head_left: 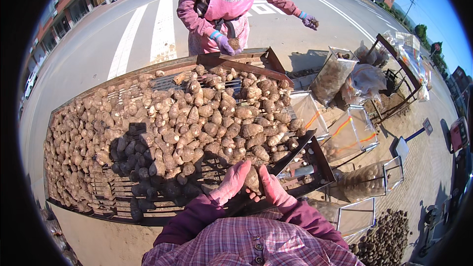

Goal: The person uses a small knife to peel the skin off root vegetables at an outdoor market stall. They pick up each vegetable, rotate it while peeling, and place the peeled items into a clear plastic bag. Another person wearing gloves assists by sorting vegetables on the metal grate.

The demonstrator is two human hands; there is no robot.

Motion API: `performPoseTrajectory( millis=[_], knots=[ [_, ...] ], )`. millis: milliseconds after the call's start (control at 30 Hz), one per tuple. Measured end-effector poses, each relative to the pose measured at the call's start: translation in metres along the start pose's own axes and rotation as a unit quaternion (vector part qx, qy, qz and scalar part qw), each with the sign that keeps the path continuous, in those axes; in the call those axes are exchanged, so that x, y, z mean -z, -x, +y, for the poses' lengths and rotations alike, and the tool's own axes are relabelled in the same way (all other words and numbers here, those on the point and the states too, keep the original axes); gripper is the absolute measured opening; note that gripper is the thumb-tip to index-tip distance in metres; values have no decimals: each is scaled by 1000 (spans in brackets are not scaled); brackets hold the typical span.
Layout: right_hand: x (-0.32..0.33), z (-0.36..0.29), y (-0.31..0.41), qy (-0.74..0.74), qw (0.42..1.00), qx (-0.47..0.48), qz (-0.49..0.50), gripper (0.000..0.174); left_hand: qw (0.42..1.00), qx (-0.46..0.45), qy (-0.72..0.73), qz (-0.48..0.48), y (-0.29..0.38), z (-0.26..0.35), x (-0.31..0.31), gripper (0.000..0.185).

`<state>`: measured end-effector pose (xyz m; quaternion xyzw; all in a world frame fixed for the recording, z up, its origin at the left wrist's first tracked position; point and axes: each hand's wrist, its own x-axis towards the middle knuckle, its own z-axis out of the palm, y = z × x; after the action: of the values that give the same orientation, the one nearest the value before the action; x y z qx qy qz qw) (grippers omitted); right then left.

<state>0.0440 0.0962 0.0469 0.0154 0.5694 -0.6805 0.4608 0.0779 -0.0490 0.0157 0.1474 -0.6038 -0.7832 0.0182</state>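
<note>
Between my left hand point(232, 181) and my right hand point(274, 187), both in pink gloves, I hold one brown taro corm point(252, 179) over the near edge of a slatted metal sorting table point(114, 196). A thick layer of taro corms point(173, 118) in mixed sizes covers most of the slats. Beside my right hand, past a slanted metal divider point(295, 151), a knife point(301, 171) lies in the table's corner section. Shadow darkens the corms left of my hands.
Across the table a co-worker point(229, 11) in a pink apron has a corm in each gloved hand. Framed plastic bags point(349, 129), some holding corms, stand along the table's right end. A heap of small corms point(384, 238) lies on the ground at lower right.
</note>
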Motion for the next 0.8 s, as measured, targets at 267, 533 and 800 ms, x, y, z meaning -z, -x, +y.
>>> performPoseTrajectory(
  millis=[267,533,800],
  knots=[
    [3,20,-8,266,943,181,87,86,993,60,103,-23,3,-16,-2,14],
    [30,23,-6,-53,987,83,-127,53,987,123,77,-65,-1,-31,0,11],
    [98,8,14,-301,936,62,-174,58,998,-41,50,4,-33,-19,-32,40]
  ],
)
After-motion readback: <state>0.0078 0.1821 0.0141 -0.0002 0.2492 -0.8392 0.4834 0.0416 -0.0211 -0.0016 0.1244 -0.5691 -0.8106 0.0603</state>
